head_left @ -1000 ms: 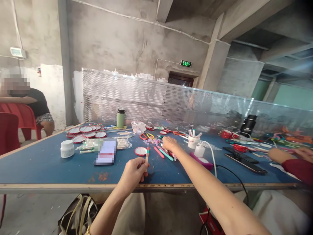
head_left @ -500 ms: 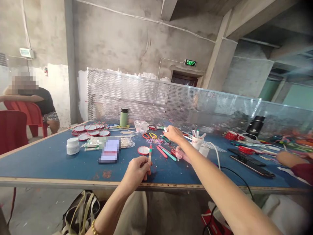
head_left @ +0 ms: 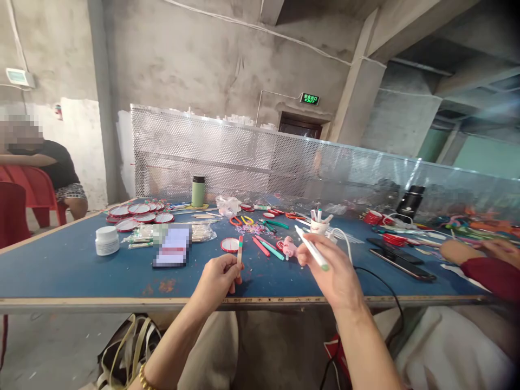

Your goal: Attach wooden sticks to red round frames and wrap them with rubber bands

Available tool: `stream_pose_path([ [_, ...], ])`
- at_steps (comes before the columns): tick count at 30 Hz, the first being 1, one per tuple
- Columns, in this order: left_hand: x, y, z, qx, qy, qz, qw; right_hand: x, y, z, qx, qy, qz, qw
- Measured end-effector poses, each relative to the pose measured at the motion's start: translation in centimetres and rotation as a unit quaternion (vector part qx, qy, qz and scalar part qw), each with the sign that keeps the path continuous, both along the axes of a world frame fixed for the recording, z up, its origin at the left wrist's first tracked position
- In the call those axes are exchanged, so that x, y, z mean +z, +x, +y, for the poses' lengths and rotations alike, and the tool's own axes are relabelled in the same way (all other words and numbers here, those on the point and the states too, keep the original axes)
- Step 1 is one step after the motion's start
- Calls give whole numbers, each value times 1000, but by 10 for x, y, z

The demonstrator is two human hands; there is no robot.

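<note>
My left hand (head_left: 221,275) pinches a flat wooden craft stick (head_left: 239,252) upright near the table's front edge; red and green bands mark its top. In my right hand (head_left: 335,271) is a white marker pen (head_left: 312,249) with a green end, tilted and held between thumb and fingers. Just beyond the stick lies a round red-rimmed disc (head_left: 229,245). Between the hands rest a red pen (head_left: 261,246) and a teal pen (head_left: 274,249), with a small pink figure (head_left: 289,247) beside them. A white cup (head_left: 319,226) holding several markers stands behind my right hand.
At left are a white jar (head_left: 107,241), a phone (head_left: 172,247), packs of sticks (head_left: 203,232) and stacked red-rimmed discs (head_left: 139,209). A green bottle (head_left: 198,192) stands before the perforated metal screen (head_left: 227,157). To the right lie phones (head_left: 402,264), a cable and another person's arm (head_left: 487,265).
My right hand has come back from the far side of the table, bringing the white marker nearer. My left hand still holds the stick. The view has turned slightly right.
</note>
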State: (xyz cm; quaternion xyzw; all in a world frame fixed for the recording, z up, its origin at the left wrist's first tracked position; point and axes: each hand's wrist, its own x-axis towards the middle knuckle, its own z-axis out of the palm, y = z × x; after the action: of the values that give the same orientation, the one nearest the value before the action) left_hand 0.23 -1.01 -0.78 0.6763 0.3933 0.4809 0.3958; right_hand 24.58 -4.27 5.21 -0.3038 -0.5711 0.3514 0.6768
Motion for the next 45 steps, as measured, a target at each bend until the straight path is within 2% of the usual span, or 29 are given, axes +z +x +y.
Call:
stream_pose_path([
  [2,2,0,-1,2,0,5,1000,-15,2,-9,4,26,65,998],
  [5,4,0,-3,6,-3,11,1000,-32,-6,-18,-25,50,131,990],
  [10,4,0,-4,12,-7,19,1000,-46,-44,-12,-24,44,159,986],
  [15,1,1,-1,6,-2,5,1000,-60,-75,3,-47,5,143,989],
  [19,2,2,0,4,-12,-11,1000,-69,-79,5,-70,3,56,996],
  [22,4,2,-3,1,-14,-18,1000,-70,-77,4,-84,13,-1,996],
  [26,3,1,-4,-7,-18,-16,1000,-67,-76,5,-81,17,-22,996],
  [31,2,2,-2,-12,-18,-31,999,-54,-86,5,-88,33,-28,995],
  [35,3,2,-2,-20,-14,-41,999,-45,-97,8,-58,69,-56,994],
  [45,4,2,-3,-38,-6,-55,998,-59,-105,20,-116,99,-109,982],
])
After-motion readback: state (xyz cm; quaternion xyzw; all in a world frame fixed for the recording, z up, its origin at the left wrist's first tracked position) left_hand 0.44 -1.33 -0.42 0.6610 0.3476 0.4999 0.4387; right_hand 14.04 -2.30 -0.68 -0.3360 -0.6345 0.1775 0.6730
